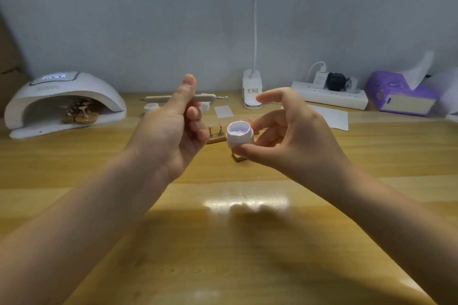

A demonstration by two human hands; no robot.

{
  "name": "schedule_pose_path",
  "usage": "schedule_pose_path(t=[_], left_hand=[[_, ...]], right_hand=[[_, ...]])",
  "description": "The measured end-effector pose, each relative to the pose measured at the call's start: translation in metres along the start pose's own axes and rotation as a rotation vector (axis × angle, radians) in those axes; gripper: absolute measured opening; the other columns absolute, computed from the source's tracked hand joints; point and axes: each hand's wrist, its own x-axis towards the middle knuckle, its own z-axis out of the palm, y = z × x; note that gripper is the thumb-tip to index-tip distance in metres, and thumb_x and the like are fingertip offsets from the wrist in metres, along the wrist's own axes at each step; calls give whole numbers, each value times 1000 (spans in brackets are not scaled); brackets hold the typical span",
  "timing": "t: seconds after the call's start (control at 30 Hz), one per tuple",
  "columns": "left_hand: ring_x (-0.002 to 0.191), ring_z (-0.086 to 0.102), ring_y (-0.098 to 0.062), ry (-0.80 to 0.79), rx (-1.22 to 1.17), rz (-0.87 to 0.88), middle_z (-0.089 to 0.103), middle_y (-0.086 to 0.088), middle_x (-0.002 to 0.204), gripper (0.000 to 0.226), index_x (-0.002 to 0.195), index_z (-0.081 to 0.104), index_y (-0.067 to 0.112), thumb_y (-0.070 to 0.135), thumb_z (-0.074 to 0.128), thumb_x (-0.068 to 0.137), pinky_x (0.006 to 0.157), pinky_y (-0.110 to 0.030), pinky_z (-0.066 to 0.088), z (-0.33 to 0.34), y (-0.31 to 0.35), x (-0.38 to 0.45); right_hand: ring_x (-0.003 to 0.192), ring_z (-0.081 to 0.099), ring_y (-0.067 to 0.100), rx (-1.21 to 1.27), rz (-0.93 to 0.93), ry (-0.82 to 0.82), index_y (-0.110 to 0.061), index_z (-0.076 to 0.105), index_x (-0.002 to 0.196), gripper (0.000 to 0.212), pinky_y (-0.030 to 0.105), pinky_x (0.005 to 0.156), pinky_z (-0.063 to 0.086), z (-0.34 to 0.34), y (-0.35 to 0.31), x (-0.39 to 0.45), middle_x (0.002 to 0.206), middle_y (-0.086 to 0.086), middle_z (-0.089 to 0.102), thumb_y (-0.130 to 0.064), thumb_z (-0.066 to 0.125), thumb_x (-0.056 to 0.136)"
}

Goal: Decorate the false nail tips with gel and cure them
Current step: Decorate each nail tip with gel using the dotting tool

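Observation:
My right hand pinches a small white gel pot between thumb and fingers; the pot is uncapped and pale lilac gel shows inside. My left hand hovers to the pot's left, thumb pointing up and fingers curled toward the palm; nothing shows in it. Behind the hands, a wooden stand with false nail tips sits on the table, partly hidden. More tip holders stand inside the white curing lamp at the far left, whose display is lit.
A long white nail tool and a second small pot lie near the wall. A clip lamp base, power strip, purple tissue box and white paper sheets line the back of the wooden table.

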Motion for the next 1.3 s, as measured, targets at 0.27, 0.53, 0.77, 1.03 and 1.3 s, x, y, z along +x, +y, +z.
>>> schedule_pose_path(t=[0.27, 0.53, 0.77, 1.03, 1.3], left_hand=[[43, 45, -5, -108, -95, -96, 52, 6, 55, 23, 70, 58, 17, 24, 61, 92, 43, -17, 43, -3, -7, 6], [47, 48, -7, -40, -182, -167, 54, 3, 58, 15, 80, 60, 11, 18, 57, 93, 45, -18, 46, -7, -21, 9], [47, 49, -9, -26, -197, -185, 54, 0, 60, 8, 85, 60, 9, 15, 57, 89, 46, -19, 46, -9, -27, 9], [44, 48, -9, 9, -215, -212, 52, -1, 57, 14, 75, 58, 10, 12, 57, 89, 44, -20, 46, -12, -36, 13], [44, 47, -8, 60, -197, -249, 51, 0, 54, 13, 76, 58, 10, 11, 58, 89, 45, -20, 47, -17, -50, 17]], right_hand=[[69, 64, -1, -15, 143, 94, -25, 43, 122, 73, 13, 57, 50, -6, 29, 9, 86, -13, 66, -49, 80, 64], [86, 56, 12, -262, 341, 231, -21, 41, 131, 70, 31, 72, 48, -27, 98, 13, 101, -11, 58, -43, 77, 76], [103, 60, 19, -222, 549, 187, -21, 38, 133, 70, 42, 89, 50, -25, 123, 8, 102, -8, 64, -41, 75, 78], [115, 49, 27, -530, 341, 181, -21, 46, 133, 55, 37, 93, 36, -16, 97, 7, 119, 0, 60, -35, 63, 83], [64, 56, 13, -468, 225, 29, -22, 68, 75, 24, 28, 55, 46, 17, 59, -2, 64, -10, 59, -40, 56, 87]])
